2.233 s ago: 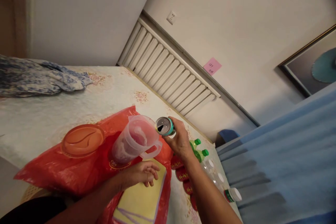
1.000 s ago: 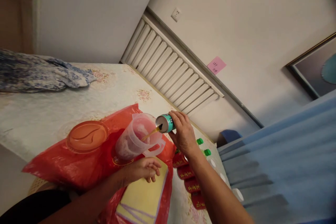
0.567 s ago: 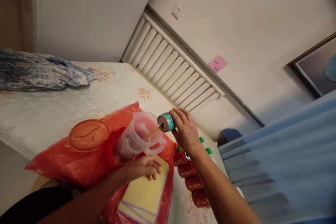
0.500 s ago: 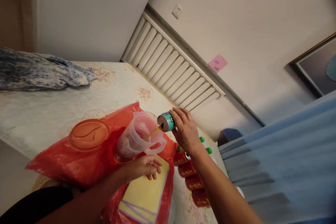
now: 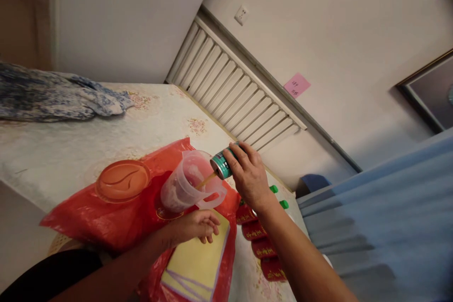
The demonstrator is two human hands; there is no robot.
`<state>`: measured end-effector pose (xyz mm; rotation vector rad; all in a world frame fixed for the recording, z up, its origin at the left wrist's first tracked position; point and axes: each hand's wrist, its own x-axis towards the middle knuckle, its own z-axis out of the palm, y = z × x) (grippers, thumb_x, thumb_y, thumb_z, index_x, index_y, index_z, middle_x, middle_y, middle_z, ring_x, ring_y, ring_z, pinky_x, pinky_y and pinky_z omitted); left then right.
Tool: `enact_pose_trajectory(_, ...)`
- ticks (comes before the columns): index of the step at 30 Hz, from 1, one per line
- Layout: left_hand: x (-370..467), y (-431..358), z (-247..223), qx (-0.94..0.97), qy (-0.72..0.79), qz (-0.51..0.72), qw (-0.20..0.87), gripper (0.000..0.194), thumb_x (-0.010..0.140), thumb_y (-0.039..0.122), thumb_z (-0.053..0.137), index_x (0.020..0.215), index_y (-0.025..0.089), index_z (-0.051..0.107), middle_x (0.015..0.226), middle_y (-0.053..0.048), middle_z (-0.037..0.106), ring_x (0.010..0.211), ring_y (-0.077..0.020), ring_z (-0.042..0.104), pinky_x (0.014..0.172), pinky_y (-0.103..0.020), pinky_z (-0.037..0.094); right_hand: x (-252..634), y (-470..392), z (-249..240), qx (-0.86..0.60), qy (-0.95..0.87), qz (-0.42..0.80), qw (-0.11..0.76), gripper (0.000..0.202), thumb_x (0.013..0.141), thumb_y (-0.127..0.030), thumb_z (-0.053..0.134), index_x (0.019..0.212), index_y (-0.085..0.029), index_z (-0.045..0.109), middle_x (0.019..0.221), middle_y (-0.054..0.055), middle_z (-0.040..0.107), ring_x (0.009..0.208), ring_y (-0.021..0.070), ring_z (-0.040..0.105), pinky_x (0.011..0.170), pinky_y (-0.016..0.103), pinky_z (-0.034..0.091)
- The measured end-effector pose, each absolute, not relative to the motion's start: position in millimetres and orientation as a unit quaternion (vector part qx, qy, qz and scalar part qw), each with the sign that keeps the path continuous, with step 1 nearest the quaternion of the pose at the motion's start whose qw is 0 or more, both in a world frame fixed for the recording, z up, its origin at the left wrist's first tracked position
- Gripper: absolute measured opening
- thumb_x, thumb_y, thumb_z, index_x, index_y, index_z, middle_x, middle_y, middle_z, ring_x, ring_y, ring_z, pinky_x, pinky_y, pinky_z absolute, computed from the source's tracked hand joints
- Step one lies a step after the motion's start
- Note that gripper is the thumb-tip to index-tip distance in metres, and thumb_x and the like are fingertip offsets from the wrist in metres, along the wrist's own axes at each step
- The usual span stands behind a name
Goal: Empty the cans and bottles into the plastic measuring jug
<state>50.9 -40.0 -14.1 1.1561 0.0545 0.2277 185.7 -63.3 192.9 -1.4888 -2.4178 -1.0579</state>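
My right hand [image 5: 250, 177] is closed around a green drink can [image 5: 221, 165], tipped to the left. From its opening a thin amber stream falls into a translucent plastic pitcher [image 5: 179, 186], whose handle points right. Foam or pale liquid shows inside the pitcher. My left hand [image 5: 200, 226] hovers near the pitcher's base with fingers loosely curled and apart, holding nothing. Below it lies a folded yellow cloth [image 5: 196, 264] with a purple edge. An orange-red round lid [image 5: 123, 180] rests left of the pitcher. Pitcher, lid and cloth are on a red plastic bag [image 5: 81, 217].
Several red cans [image 5: 264, 247] stand in a row right of the bag, partly behind my right forearm. Green-capped bottles [image 5: 284, 204] are beyond them. A patterned blue-white cloth [image 5: 63, 96] lies on the flowered tablecloth [image 5: 159, 118]. A white radiator [image 5: 233, 80] and blue curtain [image 5: 354, 226] border the table.
The can is tipped more steeply downward, its opening turned further toward the pitcher, and the stream is still flowing. My left hand stays about where it was.
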Motion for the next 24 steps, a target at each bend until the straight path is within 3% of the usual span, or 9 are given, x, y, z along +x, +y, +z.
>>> enact_pose_trajectory(17,54.5,-40.6,-16.9,0.527,0.021,0.108,0.843,0.039,0.07,0.038,0.073,0.1,0.018,0.06,0.097,-0.005,0.068,0.078,-0.0162,0.064,0.066,-0.027,0.045,170.2,-64.3,192.3,-0.461,-0.832,-0.308,0.021,0.042,0.101,-0.017,0.048,0.141,-0.028,0.051,0.143,0.01,0.057,0.141,0.0319,0.04,0.111,0.057,0.039)
enact_pose_trajectory(24,53.1,-42.4,-17.1,0.519,0.025,0.105,0.848,0.035,0.07,0.033,0.072,0.099,0.017,0.061,0.095,-0.004,0.069,0.075,-0.0156,0.066,0.066,-0.028,0.045,183.8,-56.8,180.2,-0.492,-0.833,-0.224,0.12,0.048,0.094,-0.014,0.056,0.141,-0.026,0.051,0.139,0.011,0.059,0.136,0.0297,0.045,0.112,0.055,0.04)
